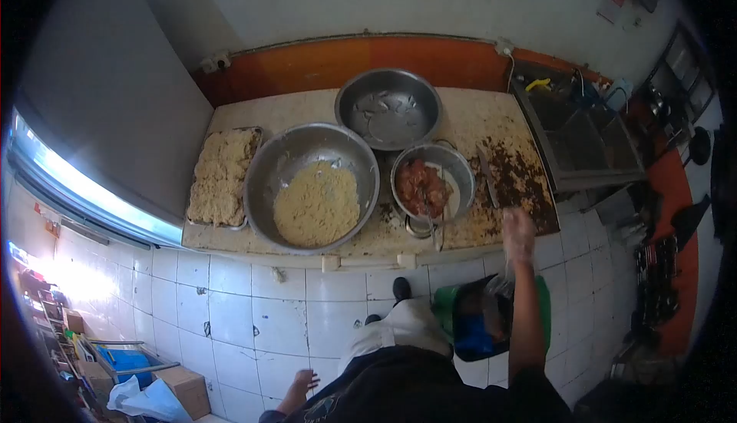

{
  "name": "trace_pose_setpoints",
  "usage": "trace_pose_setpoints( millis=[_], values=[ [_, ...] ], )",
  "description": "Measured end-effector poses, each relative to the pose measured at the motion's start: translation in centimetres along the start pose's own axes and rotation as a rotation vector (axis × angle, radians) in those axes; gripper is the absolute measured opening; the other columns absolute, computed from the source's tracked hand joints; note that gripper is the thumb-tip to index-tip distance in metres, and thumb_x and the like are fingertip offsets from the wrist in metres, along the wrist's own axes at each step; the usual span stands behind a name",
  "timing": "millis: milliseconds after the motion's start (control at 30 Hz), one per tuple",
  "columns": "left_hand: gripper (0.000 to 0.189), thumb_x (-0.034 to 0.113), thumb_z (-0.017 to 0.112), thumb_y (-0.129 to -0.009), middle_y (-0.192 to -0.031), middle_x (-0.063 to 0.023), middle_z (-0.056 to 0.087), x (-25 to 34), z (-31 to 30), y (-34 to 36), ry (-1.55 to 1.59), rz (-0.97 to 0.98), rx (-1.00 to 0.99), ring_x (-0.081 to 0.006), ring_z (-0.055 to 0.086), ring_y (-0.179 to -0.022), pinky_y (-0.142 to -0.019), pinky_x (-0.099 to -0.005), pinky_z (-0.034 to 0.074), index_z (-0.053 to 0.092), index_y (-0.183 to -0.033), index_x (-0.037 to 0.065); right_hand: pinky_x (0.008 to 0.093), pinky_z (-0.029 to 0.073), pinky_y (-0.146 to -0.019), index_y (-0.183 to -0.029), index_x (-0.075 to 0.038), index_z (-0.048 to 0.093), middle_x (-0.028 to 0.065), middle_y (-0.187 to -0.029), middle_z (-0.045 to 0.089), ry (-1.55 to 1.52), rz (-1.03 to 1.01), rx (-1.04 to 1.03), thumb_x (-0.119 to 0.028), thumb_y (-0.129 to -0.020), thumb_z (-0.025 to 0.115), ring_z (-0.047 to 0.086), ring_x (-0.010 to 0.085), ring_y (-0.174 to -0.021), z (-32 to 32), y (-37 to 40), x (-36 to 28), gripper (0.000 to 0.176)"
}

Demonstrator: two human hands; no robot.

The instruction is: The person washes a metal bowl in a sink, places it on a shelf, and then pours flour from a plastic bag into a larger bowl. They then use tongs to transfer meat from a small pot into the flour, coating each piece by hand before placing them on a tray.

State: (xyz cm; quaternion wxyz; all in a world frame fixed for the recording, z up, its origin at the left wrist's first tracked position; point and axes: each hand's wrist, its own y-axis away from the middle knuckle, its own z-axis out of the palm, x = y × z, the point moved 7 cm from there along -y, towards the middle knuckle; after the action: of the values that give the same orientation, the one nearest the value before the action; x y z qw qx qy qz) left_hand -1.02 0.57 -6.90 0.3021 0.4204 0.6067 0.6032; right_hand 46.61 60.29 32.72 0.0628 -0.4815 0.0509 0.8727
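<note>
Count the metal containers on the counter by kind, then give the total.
Round bowls: 2 (the crumb bowl in front, the nearly empty bowl behind)
Handled pot with reddish pieces: 1
Rectangular tray of pale crumbed food: 1
Total: 4

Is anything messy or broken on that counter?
Yes: dark brown crumbs are scattered over the right end of the counter, beside the pot of reddish food. The counter's front edge looks chipped too, below the big bowl.
</note>
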Motion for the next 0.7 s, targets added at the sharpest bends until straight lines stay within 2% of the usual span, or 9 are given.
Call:
trace_pose_setpoints(
  millis=[67,133,233,333,400,467,567,600,700],
  values=[
    [0.030,0.020,0.043,-0.090,-0.108,-0.0110,0.056,0.6,2.2,0.7,0.024,0.024,0.020,-0.0267,0.061,-0.087,-0.068,-0.0395,0.051,0.043,-0.117,0.006,0.0361,0.049,-0.069,-0.115,-0.008,0.050,0.0111,-0.097,0.059,0.981,0.108,-0.046,-0.026,-0.084,0.058,0.059,0.0213,-0.078,-0.9,-5.4,0.9,0.037],
    [0.031,0.020,0.044,-0.091,-0.108,-0.0120,0.055,3.0,2.6,6.0,0.091,0.041,0.103,-0.0277,0.061,-0.087,-0.069,-0.0398,0.051,0.042,-0.118,0.005,0.0292,0.044,-0.063,-0.108,-0.004,0.050,0.0047,-0.083,0.053,1.001,0.235,0.001,-0.024,-0.086,0.053,0.051,0.0123,-0.063,5.0,-12.1,2.5,0.029],
    [0.033,0.018,0.044,-0.091,-0.107,-0.0133,0.054,5.6,6.9,6.7,0.250,0.154,0.161,-0.0297,0.060,-0.089,-0.071,-0.0410,0.050,0.039,-0.120,0.005,0.0306,0.042,-0.069,-0.108,-0.003,0.050,0.0070,-0.088,0.053,1.110,0.295,-0.020,-0.028,-0.084,0.056,0.052,0.0140,-0.067,5.9,-24.6,8.9,0.035],
    [0.032,0.017,0.046,-0.089,-0.109,-0.0144,0.054,8.8,11.0,10.2,0.200,0.262,0.109,-0.0285,0.060,-0.090,-0.073,-0.0399,0.050,0.041,-0.119,0.005,0.0353,0.040,-0.083,-0.117,-0.002,0.047,0.0104,-0.102,0.055,0.890,0.756,-0.042,-0.033,-0.082,0.058,0.056,0.0216,-0.081,6.3,-29.7,17.3,0.048],
    [0.032,0.016,0.046,-0.089,-0.109,-0.0148,0.054,9.8,12.4,11.8,0.221,0.307,0.110,-0.0283,0.059,-0.091,-0.073,-0.0392,0.050,0.041,-0.119,0.005,0.0378,0.035,-0.092,-0.122,-0.001,0.046,0.0128,-0.117,0.051,0.652,0.610,-0.339,-0.036,-0.081,0.057,0.052,0.0276,-0.098,8.5,-31.0,20.6,0.055],
    [0.034,0.013,0.045,-0.087,-0.109,-0.0153,0.053,9.3,13.9,15.1,0.261,0.328,0.112,-0.0282,0.058,-0.094,-0.075,-0.0380,0.049,0.041,-0.120,0.005,0.0387,0.035,-0.092,-0.122,-0.002,0.048,0.0135,-0.121,0.050,0.839,0.697,-0.250,-0.033,-0.081,0.056,0.048,0.0284,-0.105,8.4,-31.5,21.2,0.053],
    [0.035,0.012,0.046,-0.086,-0.109,-0.0156,0.054,3.5,13.7,15.2,0.293,0.271,0.120,-0.0283,0.058,-0.093,-0.075,-0.0383,0.049,0.040,-0.120,0.005,0.0384,0.037,-0.089,-0.115,-0.003,0.053,0.0126,-0.110,0.055,0.588,0.422,-0.080,-0.029,-0.081,0.057,0.050,0.0262,-0.100,6.2,-36.3,23.7,0.043],
    [0.035,0.011,0.047,-0.086,-0.110,-0.0158,0.054,1.3,13.5,15.3,0.280,0.235,0.142,-0.0282,0.059,-0.092,-0.075,-0.0380,0.049,0.041,-0.120,0.005,0.0373,0.040,-0.086,-0.109,-0.003,0.055,0.0109,-0.105,0.056,0.287,0.333,-0.244,-0.028,-0.081,0.057,0.052,0.0248,-0.096,5.4,-36.0,22.2,0.038],
    [0.035,0.010,0.047,-0.085,-0.113,-0.0167,0.053,-5.6,13.2,15.1,0.125,0.208,0.140,-0.0274,0.057,-0.094,-0.076,-0.0378,0.049,0.044,-0.119,0.003,0.0412,0.044,-0.080,-0.109,0.003,0.051,0.0145,-0.103,0.056,1.073,0.143,-0.045,-0.034,-0.078,0.056,0.053,0.0248,-0.093,4.3,-34.1,11.4,0.047]
  ],
)
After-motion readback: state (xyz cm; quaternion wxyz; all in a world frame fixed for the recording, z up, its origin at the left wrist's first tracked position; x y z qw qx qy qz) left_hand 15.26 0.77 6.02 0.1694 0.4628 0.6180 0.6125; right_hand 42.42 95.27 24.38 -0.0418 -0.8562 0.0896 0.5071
